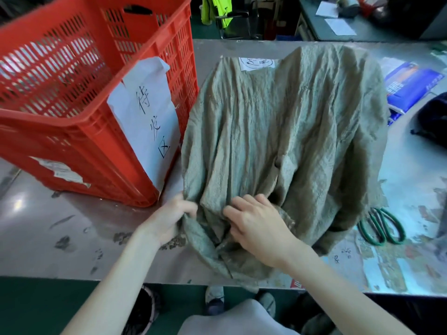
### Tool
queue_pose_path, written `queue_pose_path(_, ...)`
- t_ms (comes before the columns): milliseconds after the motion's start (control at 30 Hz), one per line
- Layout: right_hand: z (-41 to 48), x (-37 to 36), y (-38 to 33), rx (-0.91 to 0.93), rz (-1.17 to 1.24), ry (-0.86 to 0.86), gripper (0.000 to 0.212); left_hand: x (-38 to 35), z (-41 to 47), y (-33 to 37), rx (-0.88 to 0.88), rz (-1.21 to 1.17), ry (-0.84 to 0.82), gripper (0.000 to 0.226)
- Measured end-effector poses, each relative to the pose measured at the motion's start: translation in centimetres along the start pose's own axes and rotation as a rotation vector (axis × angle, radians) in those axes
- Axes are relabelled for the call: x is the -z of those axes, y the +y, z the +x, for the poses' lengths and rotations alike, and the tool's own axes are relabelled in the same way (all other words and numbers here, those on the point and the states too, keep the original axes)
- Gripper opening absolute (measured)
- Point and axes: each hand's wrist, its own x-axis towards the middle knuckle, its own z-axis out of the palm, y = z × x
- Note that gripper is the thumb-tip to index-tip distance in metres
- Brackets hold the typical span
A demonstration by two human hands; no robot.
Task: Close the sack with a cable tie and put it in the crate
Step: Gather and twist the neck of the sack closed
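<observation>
A bulky grey-green woven sack [278,131] lies on the table, its loose mouth end pointing toward me at the near edge. My left hand [169,216] grips the left side of the sack's mouth fabric. My right hand [256,226] presses on and bunches the fabric at the middle of the mouth. A red plastic crate [79,131] with slotted walls and a white handwritten paper label stands tilted at the left, right beside the sack. No cable tie is visible.
Green-handled scissors [382,226] lie on the table [60,226] just right of the sack. A blue printed packet [411,83] and a dark object [433,119] sit at the far right. Another bench with papers stands behind.
</observation>
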Motion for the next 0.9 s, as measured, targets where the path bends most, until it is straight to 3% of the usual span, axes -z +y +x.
queue_pose_path(67,0.0,0.1,-1.2,0.074,0.054,0.051,0.008,-1.6,-0.5,0.6,0.026,-0.086,-0.091,0.053)
queue_pose_path(167,-0.1,-0.7,-2.5,0.173,0.156,0.019,0.014,-2.5,0.4,1.2,-0.016,-0.238,-0.096,0.05)
queue_pose_path(300,-1.1,-3.6,-4.5,0.26,0.172,-0.16,0.025,-3.7,1.1,1.7,0.007,-0.06,-0.148,0.055)
queue_pose_path(367,-1.2,-4.1,-4.5,0.224,0.221,-0.217,0.028,-4.1,1.8,1.8,-0.041,0.149,-0.059,0.05)
queue_pose_path(433,-1.1,-3.4,-3.8,0.171,0.327,-0.169,0.026,-3.9,2.3,1.9,-0.046,0.255,0.013,0.049)
queue_pose_path(567,-1.8,-0.9,-2.0,0.002,0.414,0.194,0.019,-3.4,3.4,2.1,-0.088,0.323,0.081,0.066)
queue_pose_path(633,-2.3,-0.2,-0.8,-0.142,0.33,0.339,0.028,-3.8,3.1,2.6,-0.106,0.322,0.11,0.045)
queue_pose_path(667,-2.6,-0.2,-0.1,-0.24,0.27,0.34,0.04,-4.3,2.6,3.0,-0.107,0.308,0.121,0.037)
queue_pose_path(733,-3.3,-0.4,1.2,-0.388,0.196,0.188,0.073,-4.7,2.6,3.2,-0.102,0.293,0.132,0.035)
queue_pose_path(800,-3.9,-1.2,2.2,-0.409,0.166,0.028,0.093,-5.1,3.0,3.2,-0.097,0.289,0.165,0.032)
queue_pose_path(833,-4.1,-1.7,2.5,-0.387,0.14,-0.01,0.093,-5.4,3.1,3.2,-0.094,0.286,0.183,0.029)
queue_pose_path(900,-4.2,-2.3,2.7,-0.321,0.088,0.0,0.069,-5.8,2.9,3.0,-0.057,0.27,0.171,0.024)
